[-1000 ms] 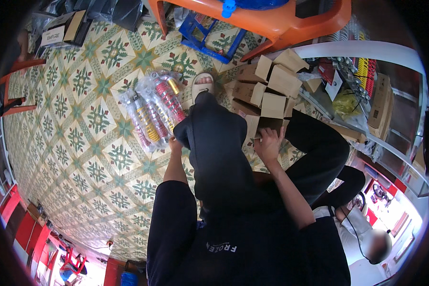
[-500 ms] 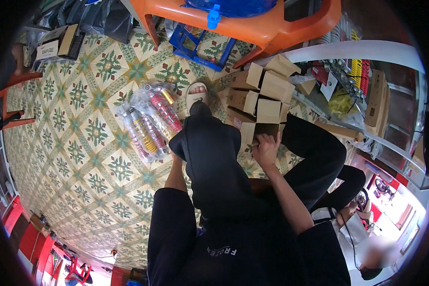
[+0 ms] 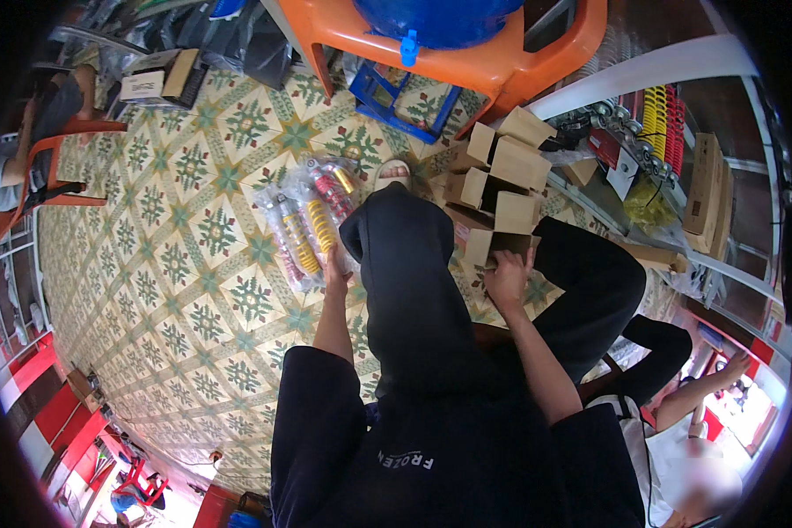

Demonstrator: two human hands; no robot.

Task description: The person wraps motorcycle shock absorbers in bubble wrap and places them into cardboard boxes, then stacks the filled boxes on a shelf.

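My left hand [image 3: 337,269] is closed round the near end of a plastic-wrapped shock absorber with a yellow spring [image 3: 320,225], just left of my knee. More wrapped shock absorbers lie beside it on the floor: one with a yellow spring [image 3: 301,244] to the left, and one with a red spring [image 3: 329,191] beyond. On the other side of my leg, my right hand [image 3: 507,282] grips the near edge of an open cardboard box [image 3: 478,247], fingers bent over its rim. Further open boxes [image 3: 471,189] stand against it, flaps up; their insides are mostly dark.
An orange plastic chair [image 3: 466,66] bearing a blue container [image 3: 440,22] stands ahead, with a blue plastic frame [image 3: 400,110] below it. At the right a rack holds red and yellow springs [image 3: 663,123]. A person in white [image 3: 678,475] sits close at my right.
My left hand has come out from behind my knee, with the yellow-spring shock absorber in it. My right hand stays at the box. The view has shifted slightly, and the person at right has raised an arm.
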